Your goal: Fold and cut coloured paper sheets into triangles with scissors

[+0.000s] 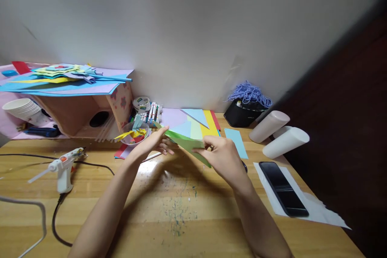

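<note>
Wooden tabletop (136,234) bears a flower-patterned pink box (122,105), coloured sheets (105,88) laid across its roof, probably to keep them flat. In mid-air above the table, folded green paper (190,145) slants between two bare hands. The left hand (155,143) holds one end in a light, partly open grip (lower fingers loosely curled), likely to steady it; the right hand (225,157) is closed in a firmer thumb-and-forefinger pinch at the other, seemingly for control. A phone (284,189) lies on white paper (320,207), perhaps for protection; markers (154,112) sit grouped beside the box, presumably for easy reach.
</note>
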`<state>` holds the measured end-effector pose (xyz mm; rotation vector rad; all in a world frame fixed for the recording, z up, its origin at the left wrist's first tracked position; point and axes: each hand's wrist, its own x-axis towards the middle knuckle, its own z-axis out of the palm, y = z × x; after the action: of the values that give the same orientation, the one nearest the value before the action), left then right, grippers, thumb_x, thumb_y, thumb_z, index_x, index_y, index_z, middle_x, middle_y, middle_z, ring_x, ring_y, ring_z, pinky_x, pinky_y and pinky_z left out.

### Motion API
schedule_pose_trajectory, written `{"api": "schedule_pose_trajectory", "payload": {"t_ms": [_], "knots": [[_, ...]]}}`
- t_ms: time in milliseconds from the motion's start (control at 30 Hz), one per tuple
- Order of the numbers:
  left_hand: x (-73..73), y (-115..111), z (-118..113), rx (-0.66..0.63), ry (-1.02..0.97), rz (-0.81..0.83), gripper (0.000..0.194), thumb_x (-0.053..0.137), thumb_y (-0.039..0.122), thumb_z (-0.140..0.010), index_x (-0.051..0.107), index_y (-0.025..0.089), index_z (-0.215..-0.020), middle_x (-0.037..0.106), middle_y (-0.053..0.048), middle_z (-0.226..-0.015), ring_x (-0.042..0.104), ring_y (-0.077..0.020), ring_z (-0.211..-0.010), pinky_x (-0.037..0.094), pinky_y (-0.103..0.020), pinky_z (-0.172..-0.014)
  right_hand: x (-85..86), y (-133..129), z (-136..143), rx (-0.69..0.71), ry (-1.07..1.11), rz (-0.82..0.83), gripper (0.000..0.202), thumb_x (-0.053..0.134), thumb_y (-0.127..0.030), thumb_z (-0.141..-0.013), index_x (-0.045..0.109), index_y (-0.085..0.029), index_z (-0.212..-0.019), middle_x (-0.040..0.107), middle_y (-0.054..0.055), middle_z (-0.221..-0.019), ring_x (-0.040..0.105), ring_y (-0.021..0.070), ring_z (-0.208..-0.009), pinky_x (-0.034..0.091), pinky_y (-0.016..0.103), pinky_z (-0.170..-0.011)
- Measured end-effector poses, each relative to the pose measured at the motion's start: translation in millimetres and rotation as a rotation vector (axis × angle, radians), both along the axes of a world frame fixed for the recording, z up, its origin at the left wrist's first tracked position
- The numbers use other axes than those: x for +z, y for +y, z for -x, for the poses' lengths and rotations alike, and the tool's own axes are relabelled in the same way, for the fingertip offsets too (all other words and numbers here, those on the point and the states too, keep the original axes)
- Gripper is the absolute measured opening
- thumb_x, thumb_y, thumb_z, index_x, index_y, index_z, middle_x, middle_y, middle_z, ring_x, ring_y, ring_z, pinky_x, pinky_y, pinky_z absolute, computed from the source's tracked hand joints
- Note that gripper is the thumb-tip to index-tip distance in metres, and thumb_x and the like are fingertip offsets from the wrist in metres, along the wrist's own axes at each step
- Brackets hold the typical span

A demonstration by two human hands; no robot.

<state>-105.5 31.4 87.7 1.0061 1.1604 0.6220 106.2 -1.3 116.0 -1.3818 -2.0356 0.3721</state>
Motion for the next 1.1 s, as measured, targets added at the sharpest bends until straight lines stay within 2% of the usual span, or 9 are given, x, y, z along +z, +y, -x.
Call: {"api": "schedule_pose_trajectory", "payload": {"t_ms": [200,333,467,633,733,833,900,967,1100], "knots": [[-6.9,-10.3,5.1,0.000,-0.069,-0.110,0.059,0.029,0.058,-0.080,0.045,0.016,-0.117,0.060,-0.015,-0.106,0.064,-0.0165,-0.065,0.046,-0.023,-0.051,-22.0,-9.9,9.8,0.015,0.104,0.032,0.033,0.065,-0.038,-0.066,0.043,-0.017,-0.052,0.042,-0.005,-0.050,0.036,0.0088,-0.049,0.025,0.021,-0.046],[-12.8,-27.8,4.9,0.028,0.029,-0.138,0.055,0.037,0.055,-0.079,0.042,0.016,-0.117,0.058,-0.017,-0.109,0.063,-0.0159,-0.061,0.045,-0.024,-0.048,-36.4,-23.8,12.0,0.047,0.144,0.064,0.032,0.064,-0.036,-0.068,0.042,-0.019,-0.055,0.048,-0.004,-0.054,0.040,0.0097,-0.050,0.028,0.021,-0.047],[-18.8,-41.5,-1.0,0.032,0.087,-0.072,0.057,0.030,0.057,-0.079,0.048,0.010,-0.104,0.063,-0.016,-0.093,0.063,-0.0184,-0.059,0.044,-0.024,-0.046,-44.2,-36.0,11.6,0.126,0.150,0.065,0.032,0.065,-0.037,-0.068,0.042,-0.019,-0.055,0.048,-0.003,-0.054,0.041,0.0101,-0.052,0.031,0.021,-0.048],[-28.0,-49.0,-3.3,0.098,0.131,-0.048,0.030,0.031,0.035,-0.079,0.049,0.011,-0.085,0.061,-0.008,-0.066,0.062,-0.0193,-0.059,0.045,-0.027,-0.050,-47.9,-46.8,8.9,0.114,0.209,0.135,0.036,0.068,-0.042,-0.062,0.043,-0.018,-0.052,0.045,-0.004,-0.052,0.040,0.0094,-0.050,0.032,0.020,-0.045],[-34.6,-57.1,7.6,0.141,0.150,-0.097,0.023,0.032,0.028,-0.075,0.049,0.014,-0.081,0.058,-0.003,-0.064,0.059,-0.0169,-0.059,0.046,-0.028,-0.053,-50.9,-53.8,-6.1,0.058,0.338,0.320,0.030,0.067,-0.043,-0.063,0.050,-0.018,-0.059,0.052,-0.002,-0.056,0.048,0.0116,-0.051,0.038,0.022,-0.045],[-43.8,-72.6,25.6,0.148,0.292,-0.166,0.017,0.038,0.029,-0.071,0.048,0.016,-0.071,0.051,0.002,-0.060,0.050,-0.0130,-0.054,0.041,-0.024,-0.050,-59.1,-63.9,-37.4,0.042,0.547,0.630,0.032,0.063,-0.043,-0.066,0.057,-0.016,-0.081,0.062,0.004,-0.073,0.057,0.0163,-0.060,0.047,0.026,-0.048],[-50.8,-84.5,36.6,0.196,0.430,-0.226,0.018,0.040,0.032,-0.071,0.045,0.016,-0.064,0.048,0.003,-0.058,0.046,-0.0125,-0.053,0.038,-0.023,-0.049,-68.7,-71.4,-63.8,0.072,0.594,0.833,0.035,0.063,-0.042,-0.066,0.057,-0.015,-0.087,0.063,0.006,-0.081,0.060,0.0165,-0.062,0.049,0.027,-0.051],[-57.2,-94.2,44.1,0.169,0.487,-0.261,0.017,0.041,0.032,-0.070,0.047,0.017,-0.063,0.051,0.001,-0.062,0.048,-0.0142,-0.060,0.039,-0.024,-0.054,-80.7,-76.7,-89.0,0.147,0.600,1.027,0.036,0.062,-0.043,-0.068,0.058,-0.014,-0.088,0.064,0.007,-0.081,0.062,0.0169,-0.065,0.049,0.026,-0.054],[-66.6,-101.2,49.9,0.033,0.522,-0.252,0.017,0.042,0.029,-0.069,0.054,0.016,-0.070,0.058,-0.002,-0.074,0.053,-0.0190,-0.072,0.042,-0.026,-0.061,-102.9,-68.4,-114.9,0.128,0.622,1.108,0.033,0.059,-0.043,-0.072,0.059,-0.011,-0.081,0.064,0.005,-0.074,0.061,0.0134,-0.067,0.049,0.025,-0.063]]}}
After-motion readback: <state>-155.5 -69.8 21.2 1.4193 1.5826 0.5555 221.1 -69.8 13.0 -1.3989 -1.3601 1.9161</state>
